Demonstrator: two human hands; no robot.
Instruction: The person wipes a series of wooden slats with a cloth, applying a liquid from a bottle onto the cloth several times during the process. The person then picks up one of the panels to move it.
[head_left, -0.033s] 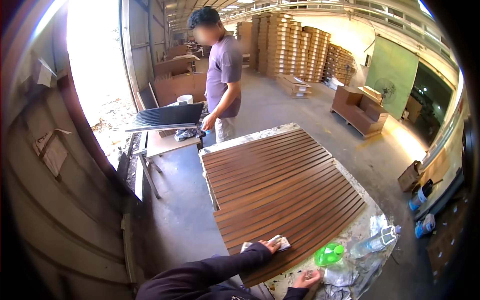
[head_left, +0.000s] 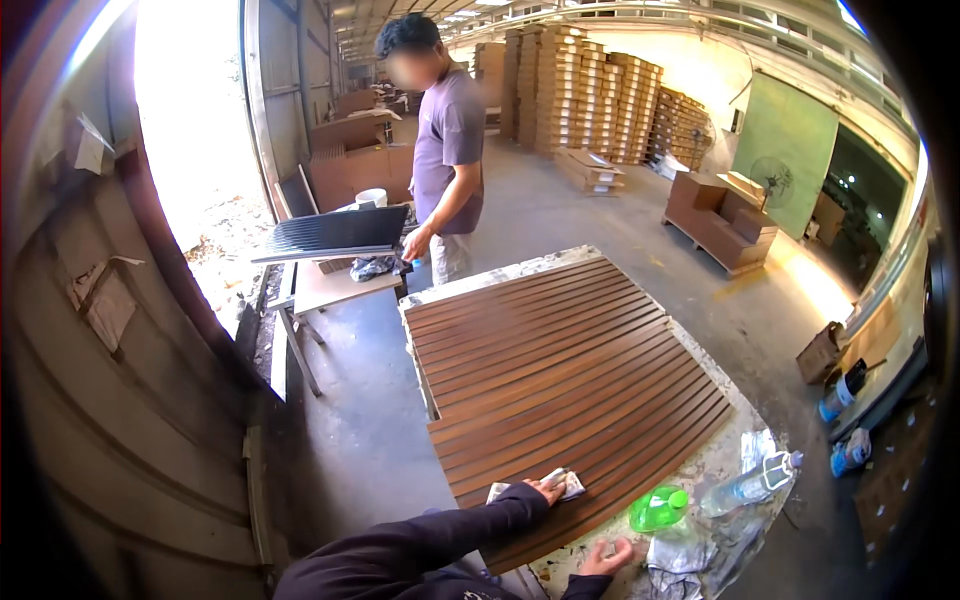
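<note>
My left hand [head_left: 547,490] is closed on a white cloth [head_left: 571,487] and presses it onto a brown slatted wood panel [head_left: 570,370], near its front edge. Another white end of the cloth sticks out beside my dark sleeve. Low in the head view, my right hand [head_left: 606,557] is open beside the table's front edge, its fingers apart and nothing visible in it. Closest to that hand are a green plastic bottle [head_left: 655,511] and crumpled white sheeting [head_left: 680,553]. A clear bottle with a white handle [head_left: 748,487] lies farther right.
The panel rests on a paint-spattered table [head_left: 735,440]. Beyond it, a person [head_left: 448,150] stands at a smaller table [head_left: 345,287] bearing a dark ribbed panel [head_left: 335,232]. A metal wall [head_left: 130,420] runs along the left. Stacked cartons [head_left: 580,95] and a loaded pallet [head_left: 718,225] stand farther back.
My left hand and the cloth have shifted slightly right along the panel. My right hand has moved a little left, and its fingers are more spread.
</note>
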